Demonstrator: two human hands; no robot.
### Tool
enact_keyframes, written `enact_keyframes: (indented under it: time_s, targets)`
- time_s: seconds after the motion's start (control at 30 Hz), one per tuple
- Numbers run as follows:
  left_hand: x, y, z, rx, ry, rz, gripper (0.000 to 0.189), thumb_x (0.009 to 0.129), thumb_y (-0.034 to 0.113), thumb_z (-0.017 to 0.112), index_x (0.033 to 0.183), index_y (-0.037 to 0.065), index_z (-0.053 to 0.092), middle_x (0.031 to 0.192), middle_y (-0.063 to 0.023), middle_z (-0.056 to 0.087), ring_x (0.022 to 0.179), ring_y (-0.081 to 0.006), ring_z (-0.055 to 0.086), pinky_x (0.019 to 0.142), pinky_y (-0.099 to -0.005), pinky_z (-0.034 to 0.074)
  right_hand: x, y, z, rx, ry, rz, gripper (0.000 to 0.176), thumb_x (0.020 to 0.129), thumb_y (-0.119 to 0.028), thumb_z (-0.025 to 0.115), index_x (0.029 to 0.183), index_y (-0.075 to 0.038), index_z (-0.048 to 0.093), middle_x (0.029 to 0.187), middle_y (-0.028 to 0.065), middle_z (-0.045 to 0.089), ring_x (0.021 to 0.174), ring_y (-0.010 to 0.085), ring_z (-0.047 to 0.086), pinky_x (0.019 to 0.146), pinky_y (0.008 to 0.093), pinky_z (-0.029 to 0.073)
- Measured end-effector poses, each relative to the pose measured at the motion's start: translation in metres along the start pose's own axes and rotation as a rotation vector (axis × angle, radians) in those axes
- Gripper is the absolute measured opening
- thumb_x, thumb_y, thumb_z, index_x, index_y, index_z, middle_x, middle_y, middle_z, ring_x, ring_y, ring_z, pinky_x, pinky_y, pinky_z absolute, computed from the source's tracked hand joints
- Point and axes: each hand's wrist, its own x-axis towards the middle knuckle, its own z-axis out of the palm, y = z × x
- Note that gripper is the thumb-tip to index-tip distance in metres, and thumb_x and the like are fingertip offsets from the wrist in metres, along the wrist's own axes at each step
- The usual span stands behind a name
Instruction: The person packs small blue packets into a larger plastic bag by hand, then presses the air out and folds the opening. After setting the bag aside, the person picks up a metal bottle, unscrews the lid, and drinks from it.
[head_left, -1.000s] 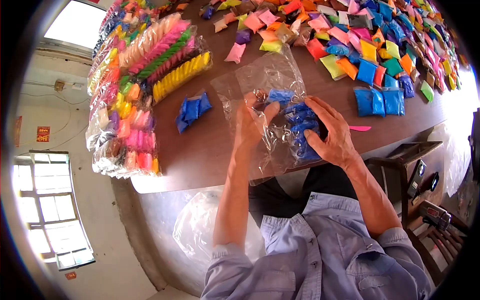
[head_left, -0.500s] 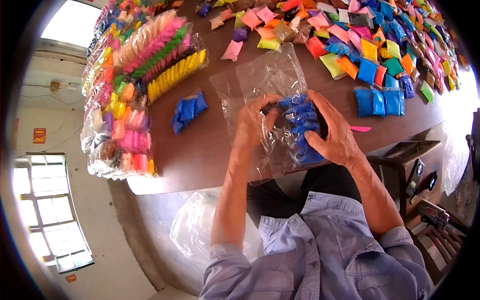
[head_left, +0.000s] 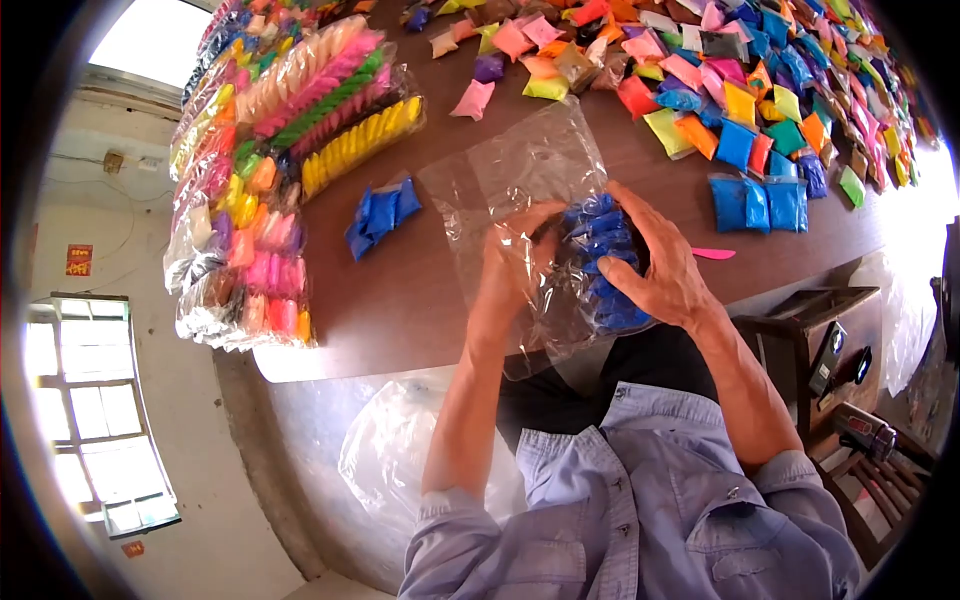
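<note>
A clear plastic bag (head_left: 520, 175) lies on the brown table (head_left: 400, 290) near its front edge. Several blue packets (head_left: 605, 265) are stacked in a row inside the bag. My left hand (head_left: 515, 265) is inside the bag's lower part, fingers curled against the left side of the blue row. My right hand (head_left: 660, 265) presses on the bag from outside, cupping the right side of the same row. A small loose pile of blue packets (head_left: 382, 215) rests on the table to the left of the bag.
Filled clear bags of coloured packets (head_left: 290, 150) are stacked along the table's left side. Several loose coloured packets (head_left: 700, 70) cover the far right of the table, with blue ones (head_left: 760, 200) nearest. A pink strip (head_left: 712, 253) lies by my right hand.
My left hand has pushed deeper into the bag and closed against the blue row. The row has tightened into a stack between both hands.
</note>
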Motion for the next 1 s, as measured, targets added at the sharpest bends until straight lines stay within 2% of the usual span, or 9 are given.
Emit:
enact_keyframes:
  time_s: [0.17,0.3,0.4,0.47,0.63,0.7,0.83,0.93,1.0]
  targets:
    - [0.007,-0.001,0.009,0.216,0.029,0.048,0.035,0.092,-0.005,0.066,0.125,0.001,0.076,0.115,-0.0195,0.079,0.101,-0.0265,0.077,0.087,-0.0366,0.059,0.001,0.003,0.002,-0.019,0.025,-0.010,0.085,0.086,-0.033,0.077,0.159,0.000,0.048,0.158,0.0284,0.055,0.146,0.0457,0.052,0.124,0.0493,0.039]
    - [0.005,0.000,0.009,0.037,-0.013,0.020,0.036,0.091,-0.006,0.066,0.125,-0.001,0.074,0.115,-0.0215,0.078,0.103,-0.0309,0.077,0.087,-0.0388,0.059,0.001,0.002,0.003,-0.059,0.036,-0.025,0.084,0.086,-0.031,0.078,0.159,0.000,0.048,0.157,0.0280,0.055,0.145,0.0457,0.053,0.122,0.0491,0.041]
    - [-0.002,0.003,0.004,0.289,0.095,0.168,0.035,0.091,-0.005,0.069,0.126,-0.001,0.074,0.116,-0.0222,0.078,0.101,-0.0313,0.077,0.087,-0.0399,0.059,0.003,-0.002,0.002,-0.027,0.033,-0.036,0.083,0.085,-0.029,0.078,0.157,0.000,0.050,0.156,0.0278,0.056,0.144,0.0451,0.055,0.122,0.0489,0.042]
    - [-0.008,0.013,-0.007,0.263,0.137,0.140,0.034,0.093,-0.003,0.072,0.127,0.001,0.074,0.113,-0.0217,0.078,0.099,-0.0324,0.077,0.087,-0.0408,0.059,0.002,-0.002,0.003,-0.023,0.043,-0.010,0.081,0.085,-0.027,0.078,0.157,0.000,0.051,0.155,0.0276,0.057,0.144,0.0446,0.055,0.122,0.0486,0.042]
    - [-0.021,0.012,-0.063,0.350,0.364,-0.093,0.020,0.096,0.012,0.080,0.114,0.003,0.080,0.102,-0.0086,0.080,0.088,-0.0125,0.074,0.076,-0.0292,0.059,0.000,0.000,0.003,-0.023,0.044,0.013,0.081,0.085,-0.028,0.078,0.158,-0.003,0.052,0.156,0.0264,0.057,0.146,0.0436,0.054,0.123,0.0485,0.041]
    - [-0.025,-0.011,-0.101,0.506,0.507,-0.059,0.018,0.098,0.016,0.078,0.111,0.003,0.081,0.093,-0.0069,0.079,0.082,-0.0131,0.071,0.075,-0.0294,0.058,0.000,-0.001,0.003,-0.016,0.044,0.008,0.081,0.085,-0.027,0.078,0.158,-0.003,0.052,0.156,0.0264,0.057,0.146,0.0436,0.054,0.123,0.0485,0.040]
    - [-0.020,-0.032,-0.174,0.625,0.702,-0.168,0.029,0.101,0.026,0.073,0.097,-0.002,0.077,0.082,-0.0166,0.074,0.073,-0.0238,0.068,0.071,-0.0369,0.054,0.000,0.002,0.003,-0.012,0.051,-0.021,0.081,0.085,-0.026,0.078,0.158,-0.003,0.052,0.156,0.0262,0.057,0.146,0.0439,0.054,0.123,0.0491,0.040]
    - [-0.009,-0.049,-0.215,0.722,0.617,-0.409,0.038,0.102,0.034,0.071,0.096,-0.003,0.076,0.079,-0.0182,0.072,0.074,-0.0253,0.068,0.071,-0.0399,0.053,0.000,0.002,0.004,-0.018,0.048,-0.021,0.081,0.085,-0.024,0.079,0.158,-0.003,0.052,0.156,0.0261,0.057,0.146,0.0439,0.054,0.123,0.0493,0.040]
    - [-0.001,-0.064,-0.226,0.721,0.608,-0.414,0.042,0.103,0.037,0.070,0.095,-0.003,0.075,0.077,-0.0160,0.071,0.070,-0.0225,0.067,0.066,-0.0386,0.053,0.000,0.001,0.003,-0.023,0.046,-0.013,0.081,0.085,-0.025,0.079,0.158,-0.003,0.052,0.156,0.0260,0.057,0.146,0.0437,0.054,0.123,0.0493,0.040]
